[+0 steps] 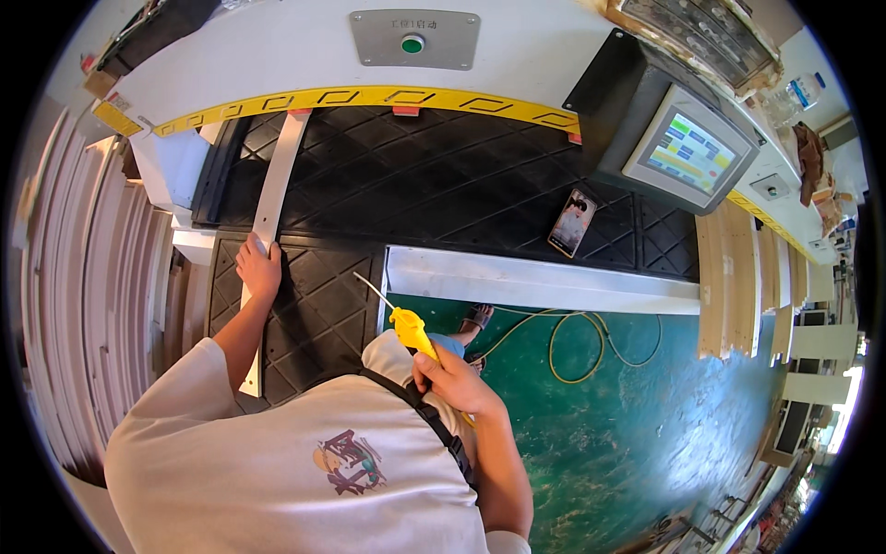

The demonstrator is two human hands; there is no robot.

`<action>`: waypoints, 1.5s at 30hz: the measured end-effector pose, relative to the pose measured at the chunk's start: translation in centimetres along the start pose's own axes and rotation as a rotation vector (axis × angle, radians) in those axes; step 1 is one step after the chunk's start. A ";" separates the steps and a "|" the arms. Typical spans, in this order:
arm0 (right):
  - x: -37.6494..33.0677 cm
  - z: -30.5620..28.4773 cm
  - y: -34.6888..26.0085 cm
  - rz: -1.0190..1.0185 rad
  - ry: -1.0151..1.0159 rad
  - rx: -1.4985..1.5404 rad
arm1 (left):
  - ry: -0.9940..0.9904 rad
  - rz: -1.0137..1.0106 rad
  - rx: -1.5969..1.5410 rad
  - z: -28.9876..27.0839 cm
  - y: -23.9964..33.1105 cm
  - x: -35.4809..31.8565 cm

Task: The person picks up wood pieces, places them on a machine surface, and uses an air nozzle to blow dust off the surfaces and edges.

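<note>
A long, narrow white board (277, 180) with small holes lies lengthwise on the black matted table, its far end under the yellow striped edge of the machine. My left hand (259, 266) is closed over this board about midway along, fingers across its left edge. In front of my body my right hand (452, 380) is wrapped round the handle of a yellow air blow gun (412, 332). Its thin metal nozzle points up and to the left, toward the board but apart from it. Part of the handle is hidden by my fingers.
A white beam (544, 282) edges the black mat (415, 185), where a phone (572, 223) lies. Control screen (690, 152) and green button (413, 43) are on the machine. Boards stand stacked left (101, 277) and right (729, 286). A yellow hose (554, 355) loops over the green floor.
</note>
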State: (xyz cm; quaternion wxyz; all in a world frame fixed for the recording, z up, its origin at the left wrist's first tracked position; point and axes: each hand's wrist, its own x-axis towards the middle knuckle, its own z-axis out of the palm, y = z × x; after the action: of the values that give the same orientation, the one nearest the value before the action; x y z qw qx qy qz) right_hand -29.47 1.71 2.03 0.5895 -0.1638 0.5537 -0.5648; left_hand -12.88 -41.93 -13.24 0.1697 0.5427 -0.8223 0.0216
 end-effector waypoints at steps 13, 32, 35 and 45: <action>0.4 -0.2 -0.7 0.023 -0.127 -0.227 | -0.032 -0.016 0.049 0.2 0.0 0.2; 0.9 0.0 -1.2 0.053 -0.159 -0.333 | -0.068 0.009 -0.003 0.2 -0.2 0.1; 0.9 0.0 -1.2 0.054 -0.168 -0.366 | -0.036 0.023 -0.003 0.2 -0.2 0.0; 1.1 0.1 -1.0 0.026 -0.151 -0.374 | -0.065 0.003 -0.019 -0.4 0.3 0.1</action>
State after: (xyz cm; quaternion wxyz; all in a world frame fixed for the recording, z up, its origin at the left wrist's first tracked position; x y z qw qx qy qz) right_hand -30.20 0.45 2.40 0.5961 -0.3052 0.6051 -0.4306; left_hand -13.06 -41.78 -12.76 0.1477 0.5402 -0.8285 -0.0035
